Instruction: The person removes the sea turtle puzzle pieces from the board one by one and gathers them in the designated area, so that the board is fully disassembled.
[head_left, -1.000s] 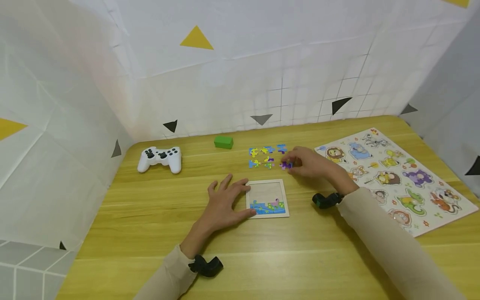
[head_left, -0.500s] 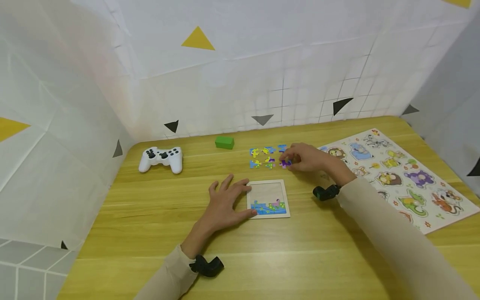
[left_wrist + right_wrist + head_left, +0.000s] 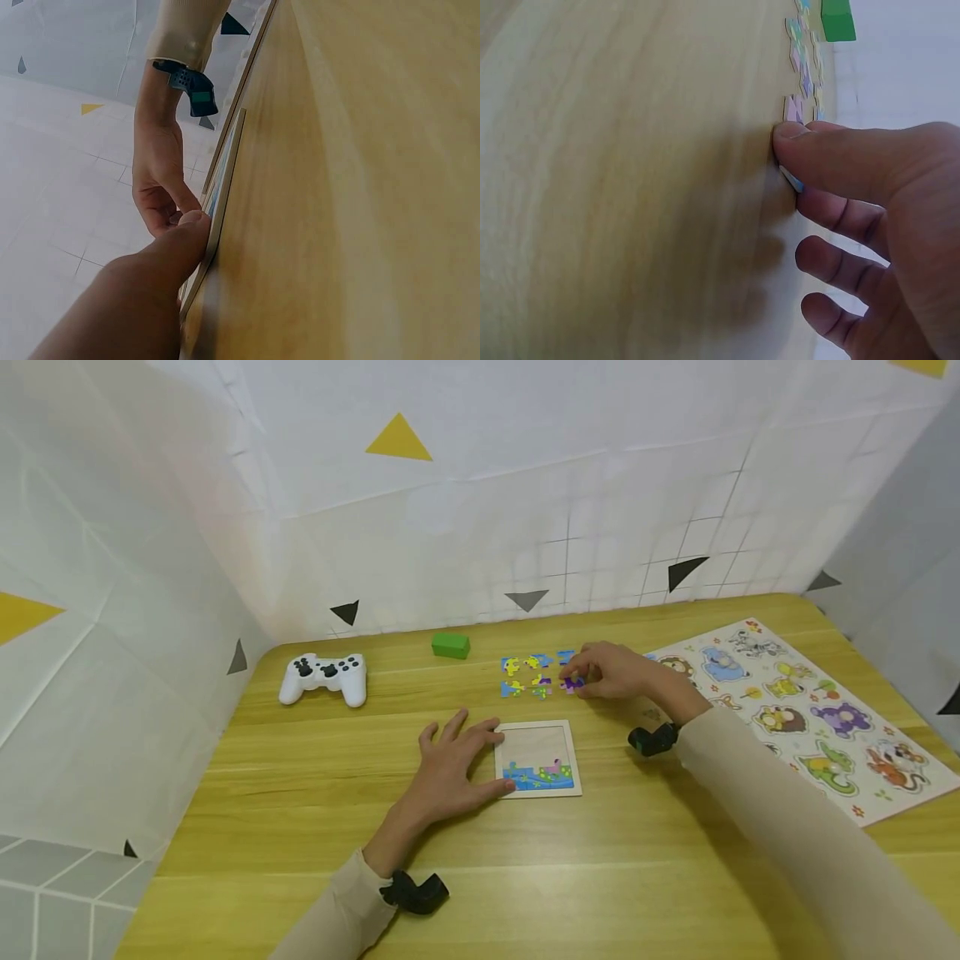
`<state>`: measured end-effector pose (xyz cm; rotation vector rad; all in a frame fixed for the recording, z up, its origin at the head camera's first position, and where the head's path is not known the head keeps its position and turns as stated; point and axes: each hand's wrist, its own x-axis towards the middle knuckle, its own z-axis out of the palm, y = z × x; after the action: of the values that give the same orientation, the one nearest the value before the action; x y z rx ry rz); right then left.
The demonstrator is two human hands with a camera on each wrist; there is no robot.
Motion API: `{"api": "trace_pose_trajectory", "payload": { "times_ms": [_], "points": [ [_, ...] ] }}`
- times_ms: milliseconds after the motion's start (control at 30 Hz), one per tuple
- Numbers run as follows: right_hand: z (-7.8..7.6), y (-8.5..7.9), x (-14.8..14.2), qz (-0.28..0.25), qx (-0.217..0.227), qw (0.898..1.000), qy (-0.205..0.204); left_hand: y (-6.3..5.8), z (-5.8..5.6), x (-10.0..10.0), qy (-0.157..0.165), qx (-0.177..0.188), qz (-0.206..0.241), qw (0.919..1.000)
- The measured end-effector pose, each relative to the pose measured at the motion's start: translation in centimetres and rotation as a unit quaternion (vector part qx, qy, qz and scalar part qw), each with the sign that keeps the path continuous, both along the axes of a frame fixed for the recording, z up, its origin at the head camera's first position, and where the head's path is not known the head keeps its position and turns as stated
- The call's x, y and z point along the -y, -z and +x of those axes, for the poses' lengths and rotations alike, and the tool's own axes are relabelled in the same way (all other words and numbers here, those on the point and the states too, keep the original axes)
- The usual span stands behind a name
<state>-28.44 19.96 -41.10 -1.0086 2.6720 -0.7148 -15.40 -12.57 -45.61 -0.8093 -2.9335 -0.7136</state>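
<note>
My left hand (image 3: 450, 770) lies spread at the left side of a small square wooden puzzle tray (image 3: 576, 760), its thumb on the lower left corner and a fingertip on the upper left edge. Blue, green and pink pieces (image 3: 534, 777) fill the bottom part of the tray. Behind it, my right hand (image 3: 611, 672) pinches a purple jigsaw piece (image 3: 572, 685) between thumb and fingers, low over the table. In the right wrist view the thumb covers much of this piece (image 3: 791, 178), which looks tilted. Several loose jigsaw pieces (image 3: 512, 666) lie left of those fingertips.
A large animal picture board (image 3: 806, 735) lies at the right, partly under the right forearm. At the back stands a green block (image 3: 450, 646). A white game controller (image 3: 324, 678) sits at the far left. White sheeting (image 3: 480, 543) borders the wooden table (image 3: 570, 877).
My right hand has shifted only slightly at the purple piece, fingertips staying on it. The left hand keeps its place on the tray. The whole view has drifted a little.
</note>
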Motion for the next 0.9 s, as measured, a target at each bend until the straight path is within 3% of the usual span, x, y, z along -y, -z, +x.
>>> {"api": "trace_pose_trajectory", "payload": {
  "times_ms": [400,767,900],
  "points": [
    [0.0,-0.4,0.2,0.008,-0.018,1.0,-0.001,0.1,-0.1,0.0,0.001,-0.003,-0.002,1.0],
    [1.5,-0.9,1.4,-0.045,-0.031,0.999,0.003,0.0,-0.1,0.0,0.002,0.003,-0.002,1.0],
    [1.8,-0.7,1.8,-0.037,-0.053,0.998,0.006,0.1,-0.2,0.0,0.003,-0.002,-0.001,1.0]
  ]
}}
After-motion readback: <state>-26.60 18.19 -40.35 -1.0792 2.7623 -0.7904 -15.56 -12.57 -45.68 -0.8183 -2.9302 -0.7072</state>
